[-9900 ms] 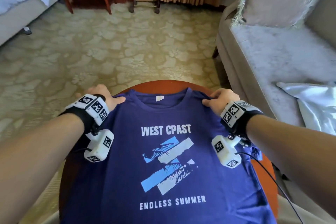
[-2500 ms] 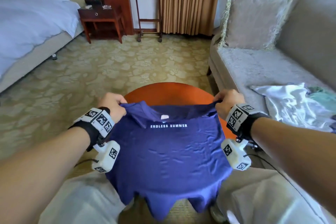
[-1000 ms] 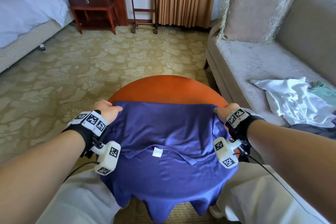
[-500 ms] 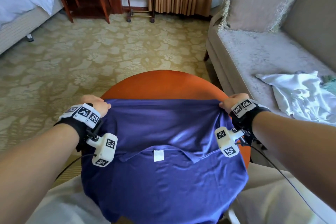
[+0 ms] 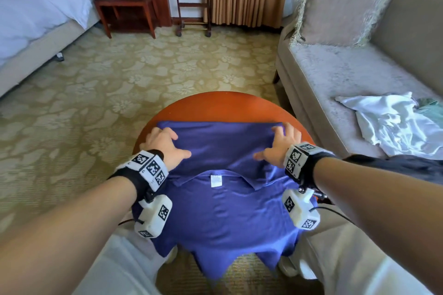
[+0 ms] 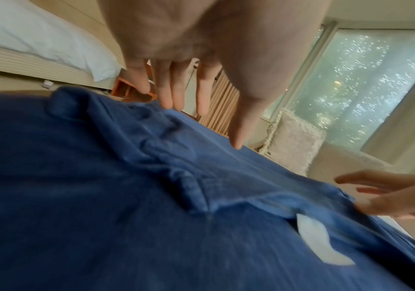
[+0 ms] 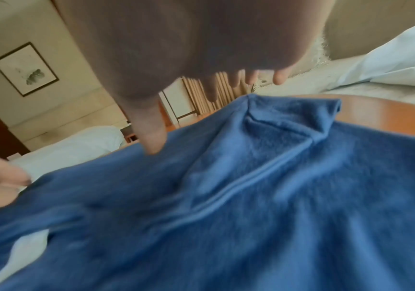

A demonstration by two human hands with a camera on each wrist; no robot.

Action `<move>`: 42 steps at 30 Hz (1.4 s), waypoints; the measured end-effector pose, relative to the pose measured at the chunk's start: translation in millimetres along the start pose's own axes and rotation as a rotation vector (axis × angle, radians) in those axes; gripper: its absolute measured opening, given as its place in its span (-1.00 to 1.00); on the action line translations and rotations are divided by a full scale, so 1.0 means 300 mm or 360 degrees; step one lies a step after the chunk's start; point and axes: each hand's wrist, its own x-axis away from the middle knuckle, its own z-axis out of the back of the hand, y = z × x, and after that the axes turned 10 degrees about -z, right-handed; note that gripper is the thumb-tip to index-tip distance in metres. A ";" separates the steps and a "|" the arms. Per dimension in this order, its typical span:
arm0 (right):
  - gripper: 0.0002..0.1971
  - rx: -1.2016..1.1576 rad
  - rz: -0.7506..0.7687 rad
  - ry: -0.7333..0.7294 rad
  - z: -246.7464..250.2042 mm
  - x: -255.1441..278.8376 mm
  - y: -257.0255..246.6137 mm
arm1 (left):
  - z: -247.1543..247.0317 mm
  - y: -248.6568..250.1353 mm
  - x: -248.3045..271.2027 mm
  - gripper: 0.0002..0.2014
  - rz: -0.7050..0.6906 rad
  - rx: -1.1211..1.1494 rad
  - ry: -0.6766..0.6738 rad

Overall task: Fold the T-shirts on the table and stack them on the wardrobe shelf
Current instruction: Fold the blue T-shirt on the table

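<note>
A dark blue T-shirt [image 5: 223,201] lies face down on the round orange-brown table [image 5: 215,105], folded across, its neck label [image 5: 215,180] facing up and its near end hanging over the table's front edge. My left hand [image 5: 165,145] lies flat with spread fingers on the folded layer's left side. My right hand [image 5: 280,146] lies flat on its right side. In the left wrist view the straight fingers [image 6: 174,94] hover just over the blue cloth [image 6: 151,196]. The right wrist view shows straight fingers [image 7: 151,135] above the cloth's fold [image 7: 276,137].
A grey sofa [image 5: 335,74] stands at the right with a crumpled white garment [image 5: 393,124] and a cushion [image 5: 347,0] on it. A bed [image 5: 36,14] is at the far left, a wooden nightstand [image 5: 124,5] behind. Patterned carpet [image 5: 143,74] lies beyond the table.
Both hands have let go of the shirt's far corners and now lie flat on the folded layer, closer together. The far fold edge rests on the table.
</note>
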 end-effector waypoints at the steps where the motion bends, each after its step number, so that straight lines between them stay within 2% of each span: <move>1: 0.10 0.0070 0.0022 -0.0110 -0.019 0.024 -0.007 | -0.011 0.005 0.018 -0.41 -0.0031 -0.0035 -0.0095; 4: 0.22 0.0268 0.0062 -0.0329 -0.079 0.075 -0.012 | -0.043 0.004 0.051 -0.09 -0.0096 -0.0091 -0.0354; 6: 0.32 0.0366 0.0062 -0.0383 -0.109 0.091 -0.009 | -0.053 -0.006 0.061 0.09 -0.0144 -0.0182 -0.0513; 10: 0.40 0.0469 0.0084 -0.0399 -0.110 0.065 -0.013 | -0.049 -0.014 0.039 0.18 -0.0125 -0.0227 -0.0635; 15: 0.43 0.0446 0.0126 -0.0358 -0.106 -0.028 -0.059 | -0.065 -0.028 -0.071 0.18 -0.0052 -0.0132 -0.0602; 18: 0.42 0.0416 0.0118 -0.0374 -0.082 -0.083 -0.097 | -0.051 -0.035 -0.126 0.14 -0.0046 0.0055 -0.0540; 19: 0.40 0.0390 0.0090 -0.0401 -0.069 -0.095 -0.110 | -0.039 -0.035 -0.134 0.09 -0.0028 0.0173 -0.0482; 21: 0.36 0.0315 0.0011 -0.0427 -0.050 -0.102 -0.125 | -0.020 -0.044 -0.141 -0.08 0.0062 0.0472 -0.0197; 24: 0.24 0.0059 -0.0176 -0.0255 -0.028 -0.072 -0.098 | 0.017 -0.068 -0.113 -0.34 0.0261 0.0789 0.0391; 25: 0.20 -0.0025 -0.0261 -0.0191 -0.018 -0.054 -0.077 | 0.033 -0.084 -0.092 -0.38 0.0344 0.0832 0.0502; 27: 0.12 -0.0134 -0.0485 -0.0107 0.008 -0.003 -0.031 | 0.053 -0.123 -0.049 -0.44 0.0520 0.0917 0.0591; 28: 0.09 -0.0164 -0.0606 -0.0085 0.024 0.026 -0.006 | 0.056 -0.142 -0.027 -0.51 0.0592 0.0968 0.0589; 30: 0.02 -0.0288 -0.0740 -0.0133 0.043 0.066 0.043 | 0.051 -0.163 0.035 -0.62 0.0674 0.1071 0.0363; 33: -0.43 -0.0551 -0.0580 -0.0541 0.033 0.111 0.096 | 0.022 -0.161 0.155 -0.59 0.0734 0.1272 0.0086; 35: -0.53 -0.0619 -0.0507 -0.0621 0.019 0.159 0.120 | -0.010 -0.167 0.210 -0.50 0.0730 0.1404 0.0053; 39: -0.55 -0.0733 -0.0512 -0.0706 -0.022 0.240 0.159 | -0.022 -0.162 0.311 -0.52 0.0792 0.1364 0.0115; 40: -0.62 -0.0746 -0.0515 -0.0717 -0.028 0.263 0.168 | -0.013 -0.155 0.336 -0.50 0.0787 0.1321 0.0070; 42: -0.91 -0.0756 -0.0520 -0.0711 -0.035 0.289 0.185 | -0.006 -0.169 0.358 -0.54 0.0763 0.1216 -0.0018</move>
